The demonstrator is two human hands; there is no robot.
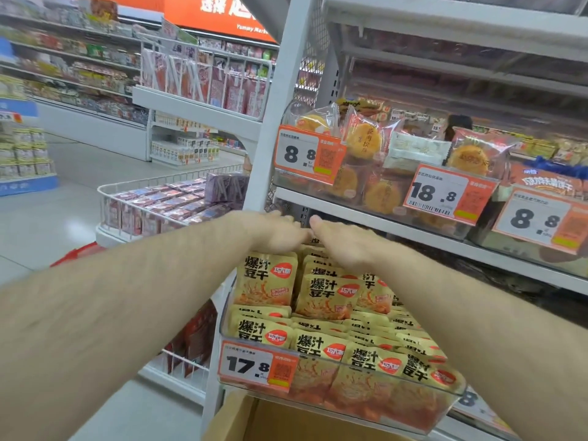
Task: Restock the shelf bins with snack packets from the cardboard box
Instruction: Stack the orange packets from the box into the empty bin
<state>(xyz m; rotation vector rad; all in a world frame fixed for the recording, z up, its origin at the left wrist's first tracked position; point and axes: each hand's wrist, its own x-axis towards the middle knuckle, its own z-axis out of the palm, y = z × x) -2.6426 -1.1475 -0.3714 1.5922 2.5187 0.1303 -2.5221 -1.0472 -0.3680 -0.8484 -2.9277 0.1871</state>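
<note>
A clear plastic shelf bin (pixel 334 399) in front of me is heaped with several yellow-and-orange snack packets (pixel 267 278). Both arms reach into the back of it. My left hand (pixel 280 232) lies flat, palm down, on the rear packets, fingers spread toward the shelf above. My right hand (pixel 343 243) lies beside it, also flat on the packets, thumb almost touching the left hand. Neither hand grips a packet. The cardboard box (pixel 251 418) shows as an open flap at the bottom edge, just under the bin.
The shelf above (pixel 397 230) hangs low over my hands and carries bins of round pastries (pixel 362 141) with price tags. A white upright post (pixel 270 122) stands left of the bin. Wire baskets of purple boxes (pixel 165 205) sit to the left, across open aisle floor.
</note>
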